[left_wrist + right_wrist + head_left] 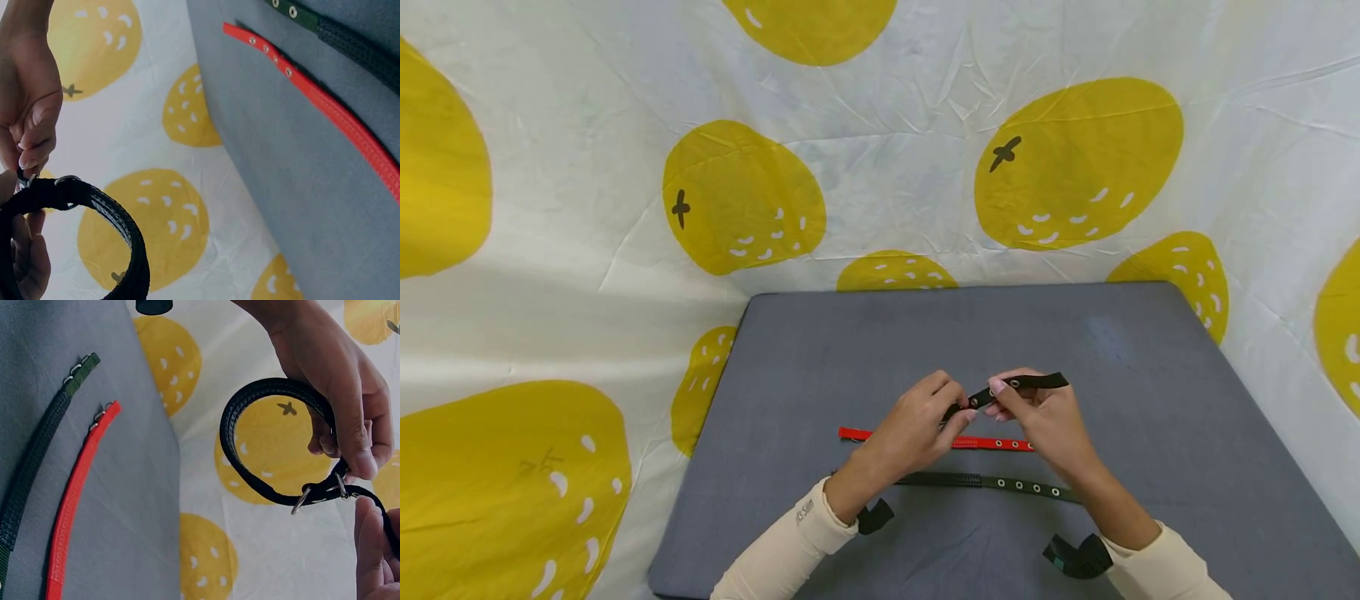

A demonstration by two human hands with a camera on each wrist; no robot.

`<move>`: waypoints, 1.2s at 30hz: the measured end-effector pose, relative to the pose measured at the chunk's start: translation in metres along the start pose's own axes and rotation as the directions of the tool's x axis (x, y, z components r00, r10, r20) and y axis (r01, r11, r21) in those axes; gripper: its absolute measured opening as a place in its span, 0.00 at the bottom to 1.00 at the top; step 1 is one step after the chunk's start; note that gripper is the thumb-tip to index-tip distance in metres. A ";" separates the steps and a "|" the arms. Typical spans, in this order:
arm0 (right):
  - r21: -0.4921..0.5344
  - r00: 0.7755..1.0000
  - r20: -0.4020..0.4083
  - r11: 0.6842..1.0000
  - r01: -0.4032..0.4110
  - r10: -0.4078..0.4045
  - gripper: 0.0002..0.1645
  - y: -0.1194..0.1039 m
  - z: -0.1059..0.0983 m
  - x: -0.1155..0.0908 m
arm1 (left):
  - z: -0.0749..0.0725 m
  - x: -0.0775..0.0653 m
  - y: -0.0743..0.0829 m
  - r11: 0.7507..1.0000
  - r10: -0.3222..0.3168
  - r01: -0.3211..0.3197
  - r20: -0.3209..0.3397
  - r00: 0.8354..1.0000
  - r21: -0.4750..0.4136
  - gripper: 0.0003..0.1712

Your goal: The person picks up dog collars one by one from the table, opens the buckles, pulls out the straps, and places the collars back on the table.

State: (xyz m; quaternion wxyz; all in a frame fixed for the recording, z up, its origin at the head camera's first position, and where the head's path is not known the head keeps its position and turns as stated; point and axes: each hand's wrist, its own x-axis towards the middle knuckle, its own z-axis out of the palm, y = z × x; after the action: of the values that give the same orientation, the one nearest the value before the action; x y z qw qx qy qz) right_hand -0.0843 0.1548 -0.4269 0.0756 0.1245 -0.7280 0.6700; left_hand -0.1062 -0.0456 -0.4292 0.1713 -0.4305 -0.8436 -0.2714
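Note:
A black collar [1039, 382] with metal eyelets is held up above the grey table, bent into a loop. My left hand [913, 421] pinches it near the metal buckle [341, 486], and a metal ring [300, 501] hangs close by. The strap's eyelet end passes through the buckle, and my right hand [1051, 421] grips that end between thumb and fingers, its tip sticking out to the right. Under the hands a red collar [992, 443] lies stretched out. Nearer to me lies a dark green collar [951, 479], partly covered by the left wrist.
The grey padded tabletop [955, 342] carries both flat collars. Behind and beside it hangs a white cloth [887, 192] printed with yellow fruit. Dark straps [1078, 557] hang at both sleeve cuffs.

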 end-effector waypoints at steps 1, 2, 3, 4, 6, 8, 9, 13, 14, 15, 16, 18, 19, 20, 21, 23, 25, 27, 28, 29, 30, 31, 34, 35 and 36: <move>0.004 1.000 0.002 1.000 0.001 -0.001 0.09 0.000 -0.001 0.001 | 0.000 0.000 0.000 1.000 0.006 -0.006 -0.006 1.000 0.005 0.05; 0.010 1.000 0.007 1.000 0.006 -0.006 0.09 0.000 -0.001 0.001 | 0.000 0.001 0.000 1.000 0.013 -0.013 -0.014 1.000 0.015 0.05; 0.016 1.000 0.011 1.000 0.008 -0.008 0.09 0.000 -0.002 0.002 | 0.000 0.001 -0.001 0.999 0.020 -0.019 -0.023 1.000 0.026 0.05; 0.020 1.000 0.012 1.000 0.011 -0.011 0.09 0.000 -0.002 0.003 | 0.000 0.002 -0.001 0.999 0.029 -0.027 -0.032 0.999 0.041 0.05; 0.030 1.000 0.012 0.999 0.016 -0.016 0.10 0.001 -0.003 0.005 | 0.001 0.003 -0.003 0.996 0.050 -0.046 -0.048 0.998 0.081 0.05; 0.039 1.000 0.009 0.999 0.021 -0.021 0.10 0.002 -0.005 0.006 | 0.001 0.003 -0.004 0.990 0.079 -0.072 -0.060 0.995 0.119 0.05; 0.042 1.000 0.008 0.999 0.022 -0.023 0.10 0.002 -0.005 0.007 | 0.002 0.003 -0.005 0.987 0.095 -0.086 -0.062 0.994 0.135 0.05; 0.054 1.000 -0.001 0.998 0.023 -0.023 0.11 0.003 -0.008 0.009 | 0.002 0.003 -0.008 0.973 0.148 -0.137 -0.051 0.988 0.186 0.07; 0.055 1.000 -0.003 0.998 0.024 -0.024 0.11 0.003 -0.008 0.009 | 0.002 0.003 -0.009 0.970 0.157 -0.145 -0.046 0.987 0.194 0.07; 0.054 1.000 -0.006 0.998 0.026 -0.026 0.11 0.003 -0.008 0.010 | 0.001 0.004 -0.009 0.967 0.166 -0.154 -0.040 0.985 0.203 0.08; 0.051 1.000 -0.009 0.998 0.029 -0.029 0.10 0.003 -0.009 0.010 | 0.001 0.004 -0.010 0.963 0.177 -0.165 -0.036 0.984 0.213 0.08; 0.039 0.999 -0.013 0.999 0.033 -0.032 0.09 0.002 -0.010 0.011 | -0.002 0.005 -0.011 0.953 0.205 -0.193 -0.026 0.978 0.235 0.10; 0.032 0.999 -0.013 0.999 0.035 -0.034 0.08 0.001 -0.010 0.011 | -0.003 0.006 -0.012 0.947 0.219 -0.207 -0.022 0.976 0.244 0.10; 0.023 0.999 -0.013 0.999 0.035 -0.034 0.08 0.000 -0.010 0.011 | -0.004 0.006 -0.012 0.942 0.232 -0.221 -0.016 0.972 0.251 0.11; 0.011 0.999 -0.013 0.999 0.032 -0.032 0.08 0.000 -0.011 0.011 | -0.005 0.007 -0.012 0.939 0.241 -0.231 -0.010 0.970 0.253 0.10; -0.012 1.000 -0.007 1.000 0.025 -0.025 0.08 -0.001 -0.011 0.011 | -0.007 0.008 -0.012 0.934 0.253 -0.246 0.007 0.968 0.259 0.10; -0.033 1.000 0.000 0.999 0.017 -0.017 0.09 0.000 -0.010 0.010 | -0.008 0.008 -0.013 0.935 0.251 -0.249 0.024 0.968 0.254 0.08; -0.047 1.000 0.009 0.999 0.006 -0.006 0.09 -0.001 -0.010 0.009 | -0.008 0.007 -0.014 0.938 0.246 -0.247 0.039 0.969 0.243 0.07; -0.050 1.000 0.014 0.999 0.006 -0.005 0.09 -0.002 -0.009 0.009 | -0.009 0.007 -0.014 0.937 0.247 -0.251 0.046 0.968 0.244 0.07; -0.053 1.000 0.018 0.999 0.007 -0.006 0.09 -0.004 -0.009 0.009 | -0.009 0.007 -0.015 0.938 0.248 -0.253 0.051 0.968 0.236 0.07; -0.063 1.000 0.024 0.998 0.015 -0.013 0.08 -0.007 -0.009 0.009 | -0.009 0.007 -0.015 0.940 0.248 -0.254 0.055 0.967 0.227 0.06; -0.074 0.999 0.033 0.997 0.026 -0.024 0.08 -0.011 -0.008 0.008 | -0.009 0.007 -0.016 0.942 0.249 -0.256 0.060 0.967 0.218 0.06; -0.132 0.994 0.075 0.988 0.084 -0.075 0.05 -0.022 -0.006 0.008 | -0.011 0.007 -0.016 0.949 0.248 -0.257 0.069 0.966 0.184 0.05; -0.156 0.991 0.093 0.982 0.107 -0.093 0.05 -0.025 -0.005 0.007 | -0.012 0.007 -0.016 0.951 0.247 -0.255 0.070 0.967 0.173 0.05; -0.182 0.987 0.112 0.974 0.131 -0.112 0.06 -0.029 -0.005 0.007 | -0.012 0.007 -0.016 0.953 0.245 -0.254 0.072 0.967 0.166 0.05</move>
State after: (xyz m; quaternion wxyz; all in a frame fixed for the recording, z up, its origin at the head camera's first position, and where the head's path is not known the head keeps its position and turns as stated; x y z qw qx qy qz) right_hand -0.0835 0.1571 -0.3972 0.0912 0.1949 -0.7822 0.5847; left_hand -0.1224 -0.0564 -0.4209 0.2196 -0.5237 -0.8070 -0.1622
